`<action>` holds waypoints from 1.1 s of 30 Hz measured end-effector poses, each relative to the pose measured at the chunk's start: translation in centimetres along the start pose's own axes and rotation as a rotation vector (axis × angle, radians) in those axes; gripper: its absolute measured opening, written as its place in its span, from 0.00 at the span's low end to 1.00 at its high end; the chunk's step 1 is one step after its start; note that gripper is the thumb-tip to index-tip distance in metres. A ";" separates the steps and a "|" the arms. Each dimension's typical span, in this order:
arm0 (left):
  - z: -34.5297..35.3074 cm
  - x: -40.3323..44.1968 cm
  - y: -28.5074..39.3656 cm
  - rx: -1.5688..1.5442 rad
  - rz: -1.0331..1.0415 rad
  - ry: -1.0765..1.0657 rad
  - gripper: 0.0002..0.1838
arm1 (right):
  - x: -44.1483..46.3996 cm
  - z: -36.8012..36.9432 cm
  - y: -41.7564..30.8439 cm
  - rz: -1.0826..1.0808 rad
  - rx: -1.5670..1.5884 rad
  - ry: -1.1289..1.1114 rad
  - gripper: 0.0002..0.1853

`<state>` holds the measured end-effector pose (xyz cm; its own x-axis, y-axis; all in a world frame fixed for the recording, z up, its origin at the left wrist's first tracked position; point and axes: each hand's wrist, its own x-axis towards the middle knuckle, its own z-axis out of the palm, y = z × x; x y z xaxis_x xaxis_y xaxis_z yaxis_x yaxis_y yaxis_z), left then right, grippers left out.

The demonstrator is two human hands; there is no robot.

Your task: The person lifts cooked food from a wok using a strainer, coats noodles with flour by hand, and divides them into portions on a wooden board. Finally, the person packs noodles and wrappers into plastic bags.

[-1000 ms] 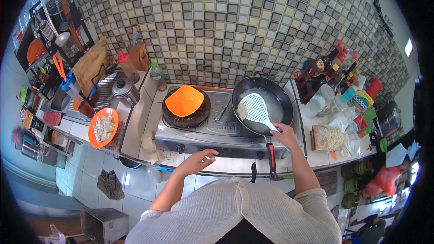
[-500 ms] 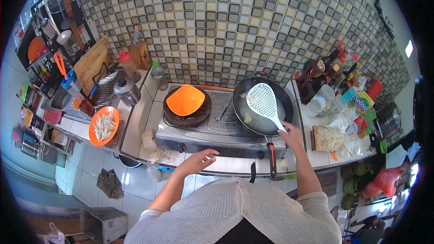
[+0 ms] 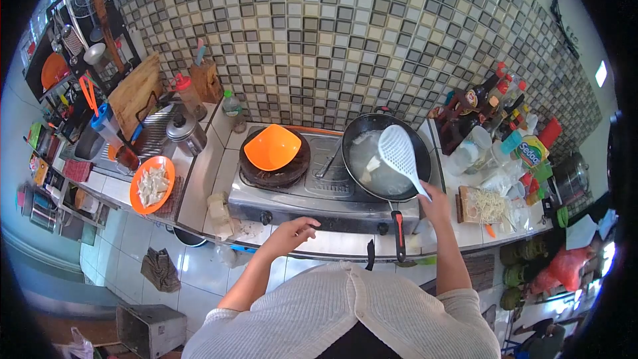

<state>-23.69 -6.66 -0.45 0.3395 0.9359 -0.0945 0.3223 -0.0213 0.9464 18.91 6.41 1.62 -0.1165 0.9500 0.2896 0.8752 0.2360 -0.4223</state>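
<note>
- Gas stove (image 3: 312, 208): supports the frying pan (image 3: 423, 163) at right, whose handle faces the person, probably for reach.
- Orange bowl (image 3: 272, 148): sits over the left burner, handily near.
- White slotted turner (image 3: 397, 149): angled above the pan, its holes presumably for draining.
- Right grip (image 3: 435, 205): wrapped around the turner's handle, likely away from heat.
- Left grip (image 3: 292, 236): loosely curled before the stove, seemingly unoccupied.
- Pale food pieces (image 3: 373, 162): in the pan's cloudy liquid.
</note>
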 end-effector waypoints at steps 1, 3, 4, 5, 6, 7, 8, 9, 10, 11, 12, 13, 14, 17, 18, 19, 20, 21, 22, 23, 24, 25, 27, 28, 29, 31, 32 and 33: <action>0.0 0.0 0.0 -0.083 -0.063 0.040 0.15 | 0.0 0.1 0.3 0.012 0.005 0.046 0.22; -0.3 0.1 0.4 -0.132 -0.113 0.057 0.14 | -0.2 -0.3 0.1 0.016 -0.047 0.030 0.22; -0.5 0.1 0.6 -0.180 -0.164 0.074 0.14 | -0.2 -0.7 -0.5 0.020 -0.098 0.014 0.22; -0.4 0.1 0.6 -0.182 -0.163 0.076 0.14 | -0.2 -1.3 -1.1 0.017 -0.099 0.013 0.22; -0.2 0.1 0.5 -0.226 -0.147 0.110 0.14 | -0.2 -2.1 -2.0 0.036 -0.113 0.006 0.22; -0.1 0.1 0.3 -0.269 -0.132 0.143 0.15 | -0.1 -2.5 -2.4 0.056 -0.128 -0.001 0.22; 0.1 0.1 -0.4 -0.270 -0.131 0.145 0.15 | 0.0 -2.0 -2.0 0.054 -0.128 -0.002 0.22; 0.2 0.3 -0.8 -0.177 -0.042 0.169 0.16 | 0.2 -1.3 -1.6 0.015 -0.033 0.133 0.23; 0.3 0.4 -1.2 -0.082 0.048 0.190 0.16 | 0.2 -0.9 -1.3 -0.023 0.062 0.269 0.23; 0.4 0.5 -1.5 -0.079 0.051 0.188 0.16 | 0.0 -0.7 -0.9 -0.016 0.058 0.215 0.21; 0.4 0.6 -0.8 0.046 0.048 0.178 0.17 | -0.1 -0.8 -0.5 -0.013 0.059 0.220 0.21; 0.2 0.5 -0.1 0.173 0.046 0.167 0.17 | -0.3 -0.9 0.0 -0.018 -0.050 0.098 0.20; -0.1 0.4 0.4 0.178 0.049 0.162 0.17 | -0.4 -1.0 0.3 -0.023 -0.159 -0.023 0.20; -1.6 -0.6 1.0 0.356 0.292 -0.063 0.18 | 0.0 -1.8 -0.8 -0.004 -0.145 0.110 0.20; -2.5 -1.2 0.7 0.358 0.297 -0.070 0.18 | -0.1 -1.9 -1.0 -0.004 -0.108 0.240 0.21; -3.6 -2.0 0.4 0.361 0.105 -0.285 0.18 | -0.2 -1.7 -1.3 -0.072 -0.084 0.285 0.21; -4.5 -2.5 0.2 0.363 -0.092 -0.498 0.18 | -0.3 -1.6 -1.5 -0.061 -0.083 0.290 0.21; -5.0 -2.8 -0.2 0.371 -0.090 -0.507 0.18 | -0.4 -1.6 -1.6 -0.044 -0.149 0.118 0.22; -5.4 -3.0 -0.8 0.336 -0.143 -0.590 0.18 | -0.4 -1.7 -1.6 -0.029 -0.212 -0.054 0.22; -5.6 -2.8 -1.2 0.300 -0.196 -0.669 0.18 | -0.4 -1.5 -1.6 -0.074 -0.230 -0.070 0.22; -5.4 -2.0 -1.5 0.306 -0.195 -0.669 0.18 | -0.4 -1.2 -1.8 -0.072 -0.228 -0.065 0.22; -4.9 -0.9 -1.5 0.308 -0.118 -0.590 0.19 | -0.4 -0.6 -2.3 -0.058 -0.155 0.027 0.21; -3.4 1.2 -0.3 0.227 -0.032 -0.460 0.21 | 0.0 0.3 -3.3 -0.053 -0.074 0.114 0.21; -2.5 2.3 0.3 0.022 -0.034 -0.418 0.21 | 0.2 0.8 -3.9 0.108 0.210 0.003 0.20; -1.4 3.4 0.7 -0.182 -0.037 -0.375 0.22 | 0.1 1.3 -4.6 0.272 0.493 -0.113 0.19; 1.5 6.2 0.5 -0.434 -0.117 -0.278 0.26 | -0.2 2.3 -7.1 0.384 0.817 -0.189 0.17; 3.0 7.5 1.0 -0.459 -0.133 -0.263 0.29 | -0.2 2.8 -8.5 0.493 1.129 -0.259 0.16; 4.3 8.6 1.6 -0.487 -0.143 -0.245 0.33 | -0.5 4.3 -9.5 0.416 1.248 -0.254 0.15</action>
<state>-16.44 -0.15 -1.13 0.5366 0.8071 -0.2463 -0.0456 0.3192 0.9466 8.66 4.59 1.82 -0.1501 0.9756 -0.1602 -0.1288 -0.1800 -0.9752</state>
